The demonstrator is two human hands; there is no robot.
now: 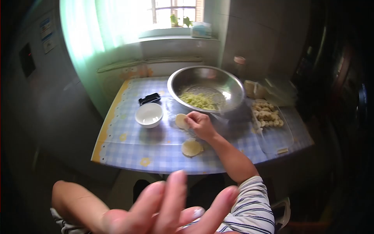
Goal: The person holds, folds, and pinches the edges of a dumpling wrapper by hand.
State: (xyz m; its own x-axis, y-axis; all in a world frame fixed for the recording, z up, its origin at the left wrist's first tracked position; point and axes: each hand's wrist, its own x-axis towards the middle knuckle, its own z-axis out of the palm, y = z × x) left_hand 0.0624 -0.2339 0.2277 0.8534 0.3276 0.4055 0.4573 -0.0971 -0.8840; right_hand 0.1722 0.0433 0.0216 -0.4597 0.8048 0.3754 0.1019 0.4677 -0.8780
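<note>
My right hand point(200, 124) pinches the edge of a round, pale dumpling wrapper point(180, 121) just above the table. Below it on the tablecloth lies what looks like a small stack of wrappers point(191, 148). Close to the camera, my left hand point(167, 210) is raised with its fingers spread, and I see nothing in it. A large metal basin point(173, 86) stands behind my right hand, with chopped pale-green filling point(199, 100) in its bottom. To the left of the held wrapper sits a white bowl point(149, 114); its contents are hard to make out.
A clear tray point(286, 134) with several rows of shaped dumplings point(267, 114) is at the table's right side. Behind the white bowl lies a black object point(149, 99). A pink-capped container point(239, 60) stands behind the basin. The checked tablecloth point(124, 150) reaches the near table edge.
</note>
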